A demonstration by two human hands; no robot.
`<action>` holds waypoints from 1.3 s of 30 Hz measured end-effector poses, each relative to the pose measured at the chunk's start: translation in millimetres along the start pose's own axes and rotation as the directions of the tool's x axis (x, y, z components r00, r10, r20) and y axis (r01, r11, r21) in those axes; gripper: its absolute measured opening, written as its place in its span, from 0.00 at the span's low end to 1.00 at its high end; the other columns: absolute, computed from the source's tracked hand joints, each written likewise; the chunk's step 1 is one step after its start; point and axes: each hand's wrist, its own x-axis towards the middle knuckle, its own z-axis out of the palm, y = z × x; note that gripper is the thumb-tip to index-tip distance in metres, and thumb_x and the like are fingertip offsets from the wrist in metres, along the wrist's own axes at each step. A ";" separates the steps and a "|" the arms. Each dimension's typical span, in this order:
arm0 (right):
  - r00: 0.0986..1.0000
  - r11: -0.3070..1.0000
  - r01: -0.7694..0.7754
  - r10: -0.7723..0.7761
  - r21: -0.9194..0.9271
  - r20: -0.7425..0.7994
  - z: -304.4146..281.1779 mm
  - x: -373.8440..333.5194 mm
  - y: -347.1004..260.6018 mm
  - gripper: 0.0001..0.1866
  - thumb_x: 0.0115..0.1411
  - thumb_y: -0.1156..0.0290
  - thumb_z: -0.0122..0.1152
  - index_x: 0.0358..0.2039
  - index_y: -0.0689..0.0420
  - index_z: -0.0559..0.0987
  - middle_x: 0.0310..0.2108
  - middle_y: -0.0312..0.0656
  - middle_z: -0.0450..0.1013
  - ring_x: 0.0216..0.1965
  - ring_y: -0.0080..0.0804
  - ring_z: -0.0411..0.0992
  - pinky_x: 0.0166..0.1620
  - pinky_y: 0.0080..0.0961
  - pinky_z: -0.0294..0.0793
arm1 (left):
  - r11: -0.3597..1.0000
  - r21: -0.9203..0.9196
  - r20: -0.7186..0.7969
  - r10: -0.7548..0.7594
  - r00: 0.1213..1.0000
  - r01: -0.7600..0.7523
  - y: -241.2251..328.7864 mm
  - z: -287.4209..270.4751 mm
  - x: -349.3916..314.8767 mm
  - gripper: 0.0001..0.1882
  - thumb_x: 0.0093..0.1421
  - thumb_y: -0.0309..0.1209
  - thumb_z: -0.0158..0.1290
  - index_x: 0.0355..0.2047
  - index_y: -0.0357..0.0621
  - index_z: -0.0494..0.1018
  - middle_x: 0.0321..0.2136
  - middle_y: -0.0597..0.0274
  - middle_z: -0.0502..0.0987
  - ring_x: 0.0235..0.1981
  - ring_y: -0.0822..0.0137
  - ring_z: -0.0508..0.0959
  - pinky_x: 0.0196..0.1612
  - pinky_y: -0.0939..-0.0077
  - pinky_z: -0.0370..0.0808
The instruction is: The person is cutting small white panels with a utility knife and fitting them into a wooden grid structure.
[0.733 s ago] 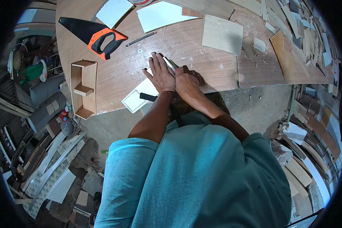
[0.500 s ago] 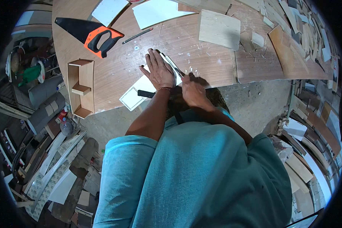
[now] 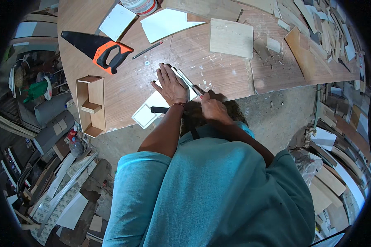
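Observation:
My left hand [image 3: 172, 86] lies flat with fingers stretched over a white board [image 3: 146, 114] at the table's near edge. A thin outlined rectangle marks the board's near-left end. Along the far right side of this hand runs a narrow pale strip [image 3: 183, 78], partly hidden by the fingers. My right hand [image 3: 215, 110] is closed around a slim knife-like tool [image 3: 201, 95] with red on its handle. Its tip is too small and shadowed to make out. A flat black bar [image 3: 159, 110] juts out by my left wrist; its other end is hidden.
A handsaw [image 3: 109, 53] with an orange and black handle lies far left, near a pencil [image 3: 147, 50]. An open wooden box [image 3: 90, 108] stands at the left edge. Behind are a tub [image 3: 139, 5], white panels and a plywood square [image 3: 231, 39]. Wood offcuts [image 3: 329, 37] pile up far right.
The view has tilted slightly, so the table sits lower and more of the tub shows. My right hand has drawn a little to the right; my left hand stays pressed on the board.

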 end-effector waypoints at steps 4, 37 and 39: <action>0.987 0.997 0.068 -0.070 -0.024 -0.146 -7.7 15.8 -7.5 0.09 0.57 0.74 0.42 0.32 0.69 0.65 0.22 0.61 0.71 0.28 0.55 0.73 0.32 0.44 0.72 | 1.000 0.006 0.025 -0.005 1.000 0.005 1.3 -2.8 0.7 0.31 0.56 0.33 0.36 0.61 0.43 0.46 0.63 0.58 0.44 0.64 0.59 0.44 0.61 0.47 0.32; 0.962 0.986 0.151 -0.164 -0.073 -0.220 13.7 27.0 -11.9 0.07 0.55 0.74 0.44 0.31 0.64 0.67 0.21 0.58 0.72 0.26 0.51 0.75 0.27 0.41 0.75 | 1.000 0.017 0.058 -0.017 0.998 0.016 0.0 -3.0 1.4 0.30 0.57 0.34 0.36 0.61 0.42 0.47 0.63 0.59 0.44 0.64 0.60 0.44 0.61 0.46 0.32; 0.972 0.992 0.123 -0.127 -0.035 -0.197 12.9 21.5 -10.7 0.08 0.56 0.72 0.44 0.32 0.64 0.66 0.22 0.58 0.73 0.26 0.52 0.75 0.28 0.42 0.74 | 1.000 0.004 0.048 -0.007 0.999 0.007 0.2 -0.1 -0.2 0.30 0.57 0.34 0.35 0.61 0.42 0.47 0.63 0.59 0.44 0.64 0.60 0.44 0.61 0.46 0.32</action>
